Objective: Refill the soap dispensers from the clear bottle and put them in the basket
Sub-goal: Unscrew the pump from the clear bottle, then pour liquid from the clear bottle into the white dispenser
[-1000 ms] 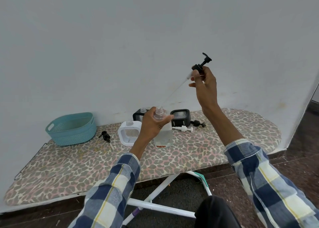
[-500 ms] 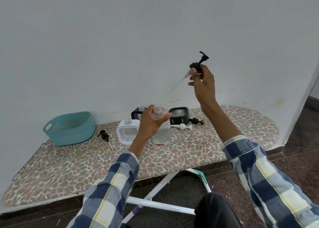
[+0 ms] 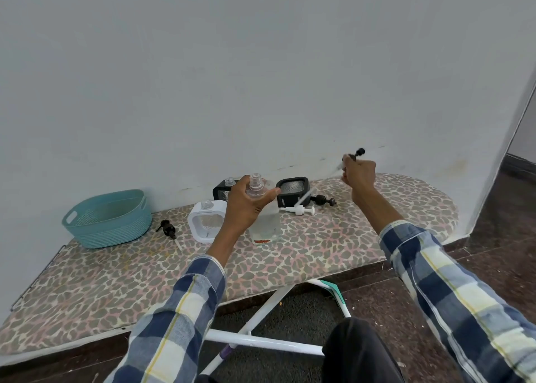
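Against the white wall, on the ironing board [image 3: 319, 243], the left hand [image 3: 246, 205] grips the clear bottle [image 3: 262, 217]. The right hand [image 3: 358, 173], clenched on the pump [image 3: 355, 154], has dropped and pulled its tube free, so pouring can begin; the dispensers [image 3: 206, 220] and basket [image 3: 107, 218] wait.

a plain pale wall [image 3: 232, 78] rose behind the leopard-print ironing board [image 3: 319, 252]; beneath the board stood its white legs [image 3: 261, 342] on dark reddish floor tiles [image 3: 493, 252]
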